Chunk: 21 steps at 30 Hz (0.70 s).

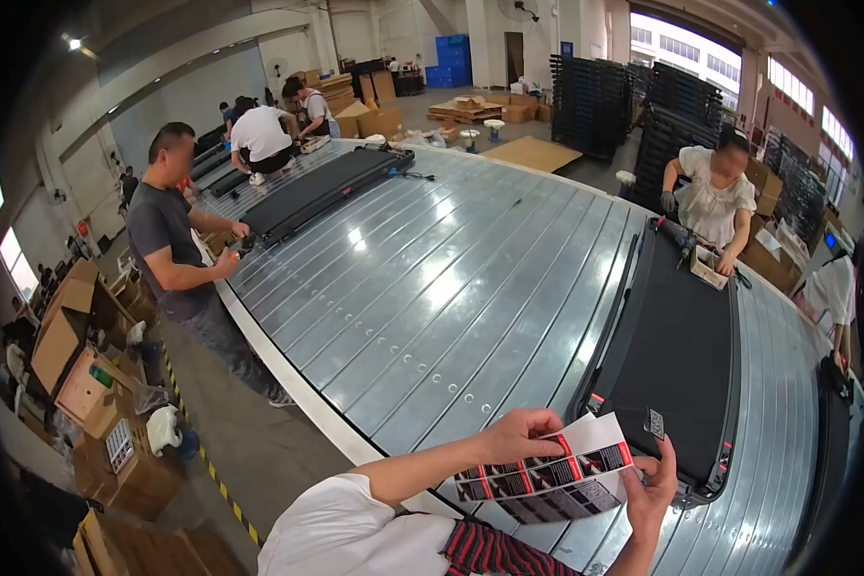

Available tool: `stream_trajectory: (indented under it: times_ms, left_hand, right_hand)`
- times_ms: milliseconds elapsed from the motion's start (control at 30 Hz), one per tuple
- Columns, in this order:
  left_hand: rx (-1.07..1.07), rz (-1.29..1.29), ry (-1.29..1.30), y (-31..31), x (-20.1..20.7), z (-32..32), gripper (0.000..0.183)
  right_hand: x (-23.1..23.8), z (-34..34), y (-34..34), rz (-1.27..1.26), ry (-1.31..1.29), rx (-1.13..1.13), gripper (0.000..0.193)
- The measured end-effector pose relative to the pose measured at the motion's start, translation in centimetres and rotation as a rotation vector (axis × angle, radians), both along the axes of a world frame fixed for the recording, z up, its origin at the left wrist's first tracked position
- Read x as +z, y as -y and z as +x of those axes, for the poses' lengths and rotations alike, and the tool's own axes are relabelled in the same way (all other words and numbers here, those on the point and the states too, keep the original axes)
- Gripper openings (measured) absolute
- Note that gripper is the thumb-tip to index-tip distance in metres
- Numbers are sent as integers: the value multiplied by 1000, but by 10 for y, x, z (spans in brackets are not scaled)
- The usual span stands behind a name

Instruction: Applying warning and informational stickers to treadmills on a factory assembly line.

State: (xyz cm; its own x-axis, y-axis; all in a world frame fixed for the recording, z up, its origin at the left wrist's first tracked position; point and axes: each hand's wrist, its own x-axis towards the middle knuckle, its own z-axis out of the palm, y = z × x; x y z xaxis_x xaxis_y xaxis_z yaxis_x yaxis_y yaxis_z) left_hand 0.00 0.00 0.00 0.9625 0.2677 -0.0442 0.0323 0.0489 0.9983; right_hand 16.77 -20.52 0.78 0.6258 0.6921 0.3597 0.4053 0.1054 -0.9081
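My left hand (pixel 526 438) grips the upper edge of a sticker sheet (pixel 533 477), with its fingers bent over the paper. Red, black and white printed labels run across the sheet, and its lower part curls. At the sheet's right edge is my right hand (pixel 651 488), its thumb against the paper. A small dark grey label (pixel 655 423) clings to the raised index fingertip of that hand. Just beyond lies a long black panel (pixel 667 336) with dark side rails and red-and-white marks at its near corners. Both hands are above the table's near edge.
The broad slatted metal table (pixel 432 278) stretches ahead. Across it at right, a person (pixel 715 192) reaches into a small parts box (pixel 708 269) on the panel. At left another person (pixel 178 221) works by a second black panel (pixel 317 197). Cardboard boxes (pixel 130 470) stand on the left floor.
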Motion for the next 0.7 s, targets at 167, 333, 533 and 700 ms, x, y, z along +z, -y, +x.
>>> stream_trajectory:
  times_ms: [167,333,533,700]
  left_hand:
    - [-106,126,-94,-2,3,8,44]
    - [15,241,-259,7,-10,38,30]
    - [37,276,-182,24,-28,51,27]
    - [-102,19,-377,25,-51,47,30]
  right_hand:
    - [-9,2,0,23,8,-19,66]
    - [-5,25,1,16,-43,151,79]
    - [-9,41,-7,-357,335,129,72]
    - [-28,62,-3,-311,16,372,69]
